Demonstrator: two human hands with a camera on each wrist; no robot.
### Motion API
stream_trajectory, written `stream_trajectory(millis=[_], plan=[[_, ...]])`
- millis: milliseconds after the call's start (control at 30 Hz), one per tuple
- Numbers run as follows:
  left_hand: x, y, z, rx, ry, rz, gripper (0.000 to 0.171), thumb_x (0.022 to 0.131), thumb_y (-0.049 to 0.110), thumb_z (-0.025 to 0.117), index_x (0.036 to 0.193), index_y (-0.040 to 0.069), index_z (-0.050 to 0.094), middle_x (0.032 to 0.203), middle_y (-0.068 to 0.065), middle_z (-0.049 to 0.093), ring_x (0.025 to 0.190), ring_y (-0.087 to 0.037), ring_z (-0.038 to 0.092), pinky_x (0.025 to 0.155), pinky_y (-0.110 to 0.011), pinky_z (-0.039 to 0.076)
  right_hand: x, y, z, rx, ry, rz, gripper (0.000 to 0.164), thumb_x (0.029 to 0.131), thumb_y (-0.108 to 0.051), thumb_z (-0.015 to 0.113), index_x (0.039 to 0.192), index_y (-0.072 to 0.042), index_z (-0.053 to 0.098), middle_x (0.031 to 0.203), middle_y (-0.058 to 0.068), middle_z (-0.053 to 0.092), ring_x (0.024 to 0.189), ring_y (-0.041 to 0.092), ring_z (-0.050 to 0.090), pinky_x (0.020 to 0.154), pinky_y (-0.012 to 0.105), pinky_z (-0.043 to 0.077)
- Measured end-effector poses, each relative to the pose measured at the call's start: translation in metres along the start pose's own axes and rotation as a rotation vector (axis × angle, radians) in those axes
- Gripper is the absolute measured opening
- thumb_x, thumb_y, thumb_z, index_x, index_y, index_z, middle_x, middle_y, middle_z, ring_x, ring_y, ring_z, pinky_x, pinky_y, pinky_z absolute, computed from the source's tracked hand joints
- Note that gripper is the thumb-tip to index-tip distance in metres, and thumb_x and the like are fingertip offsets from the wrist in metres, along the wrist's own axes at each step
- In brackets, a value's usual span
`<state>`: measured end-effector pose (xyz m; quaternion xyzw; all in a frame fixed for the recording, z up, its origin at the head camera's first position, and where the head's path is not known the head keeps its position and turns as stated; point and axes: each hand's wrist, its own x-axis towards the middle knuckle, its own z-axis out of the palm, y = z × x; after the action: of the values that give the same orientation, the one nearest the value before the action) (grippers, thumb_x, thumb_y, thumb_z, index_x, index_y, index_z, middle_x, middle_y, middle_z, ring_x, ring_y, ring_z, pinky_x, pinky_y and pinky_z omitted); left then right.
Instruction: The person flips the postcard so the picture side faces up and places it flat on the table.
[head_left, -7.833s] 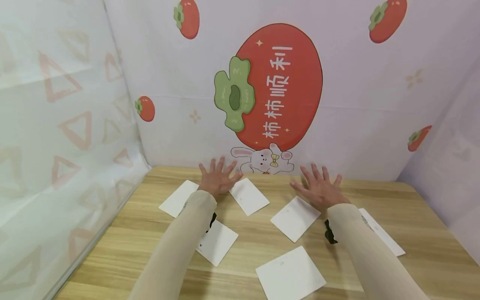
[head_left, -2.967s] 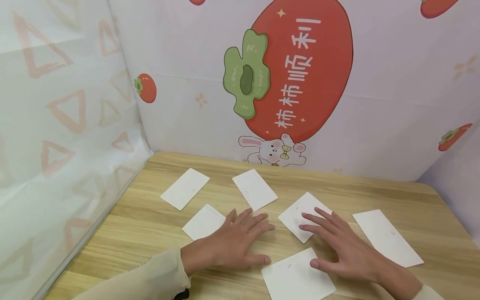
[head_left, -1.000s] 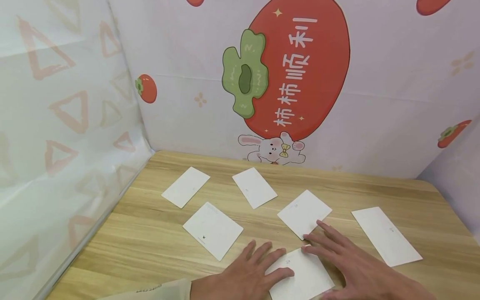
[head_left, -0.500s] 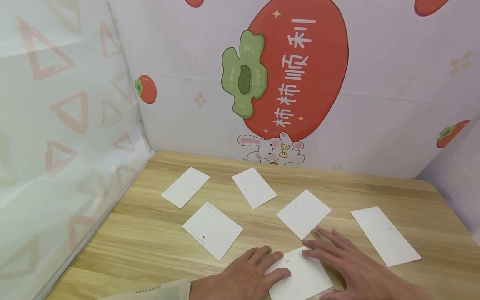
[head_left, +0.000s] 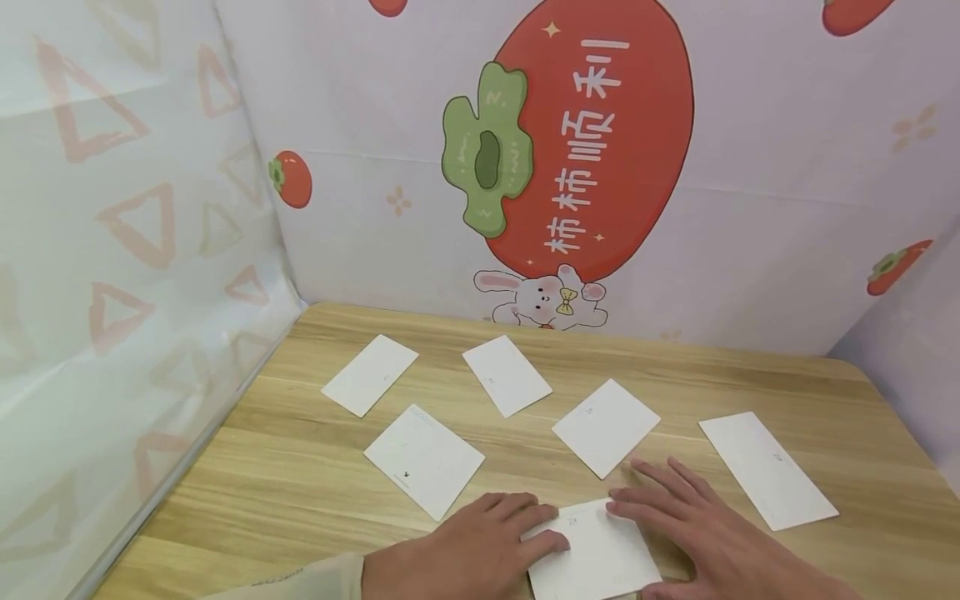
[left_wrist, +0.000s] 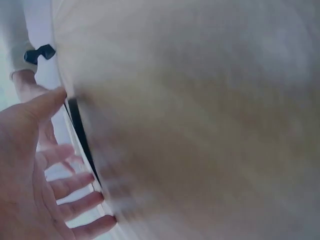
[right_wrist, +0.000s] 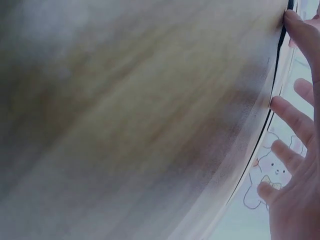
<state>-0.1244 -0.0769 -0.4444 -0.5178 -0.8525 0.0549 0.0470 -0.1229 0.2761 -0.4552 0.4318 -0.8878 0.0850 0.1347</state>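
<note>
A white card [head_left: 596, 562] with a small printed mark lies flat at the table's near edge, between my hands. My left hand [head_left: 472, 546] rests at its left side, thumb lying over the card and fingertips along its upper left edge. At the other side, my right hand [head_left: 716, 537] has spread fingers, with one fingertip on the card's upper right corner and the thumb by the lower right corner. The left wrist view shows the left fingers [left_wrist: 75, 207] fairly straight, reaching the surface; the right fingers [right_wrist: 292, 120] look alike in the right wrist view.
Farther back lie several more white cards, among them one at the left [head_left: 425, 461], one in the middle [head_left: 607, 427] and one at the right [head_left: 768, 471]. The wooden table [head_left: 300, 483] meets a printed back cloth [head_left: 360, 250] and a left side cloth [head_left: 187, 292].
From the table's back, both hands have come to the near card. Over the last second the card has turned slightly between them, its top edge now more level. The other cards stay put.
</note>
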Motion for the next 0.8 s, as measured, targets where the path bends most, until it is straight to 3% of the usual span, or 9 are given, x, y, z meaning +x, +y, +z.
stream_trajectory(millis=[200,367,467,600,700,800], plan=[[-0.010,-0.010,-0.003,-0.039,0.037,0.007,0.056,0.108,0.069,0.049,0.153,0.035,0.056,0.157,0.010,0.057,0.143,-0.013,0.055,0.111,-0.032,0.051,0.002,0.002,0.001,-0.028,0.053,-0.103,0.082,0.088,-0.069,0.080,0.155,-0.027,0.059,0.155,-0.012,0.061,0.158,0.021,0.035,0.138,0.035,-0.004],[-0.016,-0.018,-0.004,-0.062,0.102,0.016,0.053,0.110,0.069,0.044,0.147,0.035,0.060,0.146,0.017,0.064,0.143,-0.013,0.057,0.120,-0.045,0.046,0.005,0.004,0.003,-0.069,0.141,-0.187,0.073,0.096,-0.071,0.070,0.150,-0.024,0.064,0.146,-0.006,0.068,0.153,0.024,0.042,0.139,0.046,0.003],[-0.018,-0.021,-0.005,-0.067,0.136,0.032,0.050,0.111,0.068,0.043,0.142,0.034,0.063,0.139,0.020,0.068,0.142,-0.011,0.058,0.124,-0.049,0.043,0.005,0.004,0.002,-0.100,0.155,-0.206,0.070,0.100,-0.073,0.063,0.149,-0.023,0.065,0.144,0.002,0.069,0.158,0.022,0.039,0.138,0.044,0.007],[-0.019,-0.024,-0.004,-0.070,0.170,0.059,0.046,0.113,0.064,0.043,0.136,0.033,0.066,0.135,0.020,0.070,0.142,-0.010,0.058,0.126,-0.045,0.040,0.005,0.002,-0.001,-0.117,0.157,-0.204,0.068,0.102,-0.072,0.060,0.149,-0.022,0.066,0.144,0.009,0.069,0.167,0.016,0.025,0.138,0.038,0.009],[-0.019,-0.026,-0.004,-0.089,0.184,0.070,0.041,0.113,0.061,0.044,0.133,0.033,0.067,0.132,0.022,0.070,0.143,-0.009,0.058,0.126,-0.047,0.041,0.006,0.002,0.000,-0.109,0.197,-0.239,0.065,0.105,-0.068,0.058,0.147,-0.019,0.068,0.141,0.011,0.071,0.161,0.020,0.037,0.138,0.040,0.013],[-0.019,-0.027,-0.004,-0.095,0.186,0.077,0.038,0.113,0.061,0.044,0.129,0.035,0.068,0.128,0.024,0.070,0.144,-0.008,0.057,0.126,-0.050,0.040,0.011,0.003,0.000,-0.081,0.270,-0.320,0.060,0.108,-0.061,0.058,0.141,-0.013,0.071,0.133,0.009,0.075,0.142,0.026,0.055,0.137,0.046,0.017]])
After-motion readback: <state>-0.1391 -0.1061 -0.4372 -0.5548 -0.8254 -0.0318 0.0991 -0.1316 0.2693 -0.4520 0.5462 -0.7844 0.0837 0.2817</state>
